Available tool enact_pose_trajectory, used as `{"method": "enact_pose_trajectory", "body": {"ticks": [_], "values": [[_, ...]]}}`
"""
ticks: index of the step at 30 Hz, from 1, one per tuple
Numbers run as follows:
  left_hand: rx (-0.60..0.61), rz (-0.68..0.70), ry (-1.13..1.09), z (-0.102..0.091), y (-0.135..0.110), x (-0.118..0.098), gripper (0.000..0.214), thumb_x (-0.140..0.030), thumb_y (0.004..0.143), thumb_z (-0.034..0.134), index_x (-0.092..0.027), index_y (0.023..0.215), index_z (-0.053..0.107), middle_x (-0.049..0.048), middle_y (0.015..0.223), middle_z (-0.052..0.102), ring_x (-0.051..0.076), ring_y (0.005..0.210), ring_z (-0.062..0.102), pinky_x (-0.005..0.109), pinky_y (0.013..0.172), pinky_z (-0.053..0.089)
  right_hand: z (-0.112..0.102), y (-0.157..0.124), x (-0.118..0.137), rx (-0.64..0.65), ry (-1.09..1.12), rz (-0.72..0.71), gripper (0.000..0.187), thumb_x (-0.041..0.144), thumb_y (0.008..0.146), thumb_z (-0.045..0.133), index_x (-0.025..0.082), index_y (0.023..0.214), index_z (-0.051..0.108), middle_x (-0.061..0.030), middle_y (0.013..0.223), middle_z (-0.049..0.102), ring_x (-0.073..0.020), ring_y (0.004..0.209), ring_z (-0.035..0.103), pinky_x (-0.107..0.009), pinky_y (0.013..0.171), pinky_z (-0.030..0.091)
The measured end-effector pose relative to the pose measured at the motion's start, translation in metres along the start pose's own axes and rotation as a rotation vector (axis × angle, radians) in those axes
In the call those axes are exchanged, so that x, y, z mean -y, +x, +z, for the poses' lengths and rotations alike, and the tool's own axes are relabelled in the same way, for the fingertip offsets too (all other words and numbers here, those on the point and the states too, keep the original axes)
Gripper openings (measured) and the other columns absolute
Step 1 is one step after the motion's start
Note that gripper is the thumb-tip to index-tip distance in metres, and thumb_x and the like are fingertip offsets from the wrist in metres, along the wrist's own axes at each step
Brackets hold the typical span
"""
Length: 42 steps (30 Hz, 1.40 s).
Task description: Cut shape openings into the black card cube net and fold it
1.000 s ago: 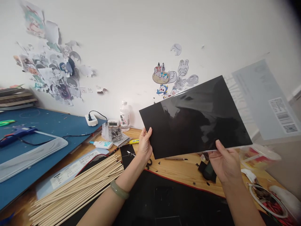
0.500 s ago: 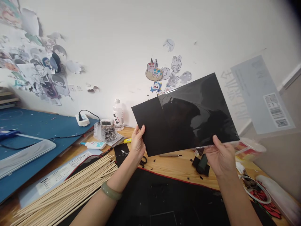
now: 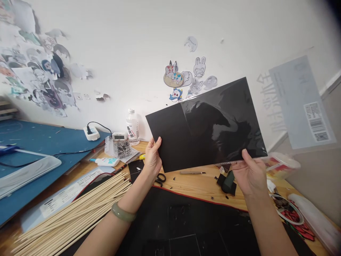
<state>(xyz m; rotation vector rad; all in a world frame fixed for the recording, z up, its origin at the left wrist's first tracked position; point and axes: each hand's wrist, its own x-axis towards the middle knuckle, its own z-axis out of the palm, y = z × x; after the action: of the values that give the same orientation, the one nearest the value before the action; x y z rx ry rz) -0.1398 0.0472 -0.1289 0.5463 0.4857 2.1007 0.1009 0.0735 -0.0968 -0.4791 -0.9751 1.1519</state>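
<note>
Two bare hands hold a black sheet [image 3: 183,138] up between them, its right end tilted higher. The left hand [image 3: 153,156] pinches the uncovered left edge, thumb in front; the right hand [image 3: 252,172] grips the lower edge near the other end, thumb pressed on a clear plastic sleeve [image 3: 295,106] that covers much of the sheet and reaches out past that hand. Below both hands I see a black mat [image 3: 197,220] edged in red. Just beneath the left hand lie dark-handled scissors [image 3: 160,178], and left of its forearm, a bundle of wooden sticks [image 3: 74,217]. Between the hands, a slim tool [image 3: 191,172] rests on the tabletop [image 3: 186,183]; beyond the left hand stands a bottle [image 3: 132,128].
</note>
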Motion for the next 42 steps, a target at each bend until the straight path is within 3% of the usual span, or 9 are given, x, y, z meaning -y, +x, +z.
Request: {"method": "enact_pose_trajectory", "body": {"ticks": [7, 9, 13, 20, 24, 34, 42], "values": [[-0.005, -0.027, -0.025, 0.0, -0.001, 0.002, 0.025, -0.016, 0.064, 0.071, -0.022, 0.086, 0.062, -0.0037, 0.089, 0.067, 0.014, 0.092, 0.06, 0.025, 0.086, 0.045, 0.002, -0.002, -0.004, -0.006, -0.024, 0.01, 0.007, 0.019, 0.069, 0.067, 0.02, 0.064, 0.062, 0.0016, 0.073, 0.068, -0.0167, 0.081, 0.065, -0.03, 0.074, 0.054], [-0.004, -0.049, -0.039, 0.001, -0.003, 0.002, 0.023, -0.016, 0.064, 0.07, -0.023, 0.085, 0.062, -0.0036, 0.089, 0.067, 0.015, 0.094, 0.06, 0.027, 0.087, 0.046, 0.005, -0.004, -0.007, 0.01, -0.021, 0.028, 0.002, 0.019, 0.07, 0.066, 0.02, 0.07, 0.064, 0.0013, 0.077, 0.069, -0.016, 0.082, 0.064, -0.03, 0.076, 0.053], [-0.022, -0.074, -0.069, 0.005, -0.008, 0.003, 0.019, -0.015, 0.065, 0.069, -0.023, 0.08, 0.061, -0.005, 0.087, 0.067, 0.015, 0.096, 0.059, 0.029, 0.088, 0.045, 0.009, -0.009, -0.015, 0.053, -0.012, 0.086, 0.012, 0.02, 0.072, 0.064, 0.019, 0.083, 0.065, -0.0003, 0.086, 0.069, -0.0166, 0.085, 0.064, -0.031, 0.077, 0.053], [-0.017, -0.078, -0.082, 0.007, -0.011, 0.004, 0.016, -0.015, 0.066, 0.068, -0.023, 0.078, 0.061, -0.0049, 0.088, 0.067, 0.015, 0.102, 0.055, 0.028, 0.092, 0.042, 0.01, -0.013, -0.023, 0.082, -0.042, 0.129, 0.012, 0.023, 0.071, 0.066, 0.019, 0.082, 0.065, -0.001, 0.085, 0.07, -0.0184, 0.084, 0.065, -0.033, 0.074, 0.053], [-0.007, -0.064, -0.083, 0.007, -0.011, 0.004, 0.019, -0.016, 0.069, 0.067, -0.023, 0.085, 0.062, -0.0043, 0.09, 0.066, 0.015, 0.103, 0.055, 0.028, 0.095, 0.04, 0.012, -0.016, -0.027, 0.098, -0.029, 0.152, 0.011, 0.022, 0.073, 0.065, 0.02, 0.083, 0.065, 0.0007, 0.082, 0.069, -0.0158, 0.079, 0.065, -0.031, 0.072, 0.054], [0.034, -0.025, -0.061, 0.01, -0.016, 0.003, 0.014, -0.022, 0.074, 0.063, -0.022, 0.088, 0.061, -0.0016, 0.1, 0.064, 0.019, 0.109, 0.051, 0.033, 0.095, 0.041, 0.019, -0.024, -0.033, 0.183, -0.023, 0.177, 0.01, 0.02, 0.077, 0.061, 0.022, 0.085, 0.064, 0.0019, 0.088, 0.069, -0.017, 0.089, 0.063, -0.033, 0.079, 0.051], [0.05, 0.111, 0.029, 0.015, -0.016, 0.001, 0.026, -0.021, 0.076, 0.06, -0.022, 0.102, 0.058, 0.001, 0.121, 0.054, 0.018, 0.122, 0.038, 0.029, 0.101, 0.033, 0.022, -0.026, -0.032, 0.169, -0.063, 0.171, 0.01, 0.02, 0.073, 0.064, 0.024, 0.082, 0.063, 0.0035, 0.082, 0.068, -0.0173, 0.086, 0.063, -0.035, 0.077, 0.053]]}}
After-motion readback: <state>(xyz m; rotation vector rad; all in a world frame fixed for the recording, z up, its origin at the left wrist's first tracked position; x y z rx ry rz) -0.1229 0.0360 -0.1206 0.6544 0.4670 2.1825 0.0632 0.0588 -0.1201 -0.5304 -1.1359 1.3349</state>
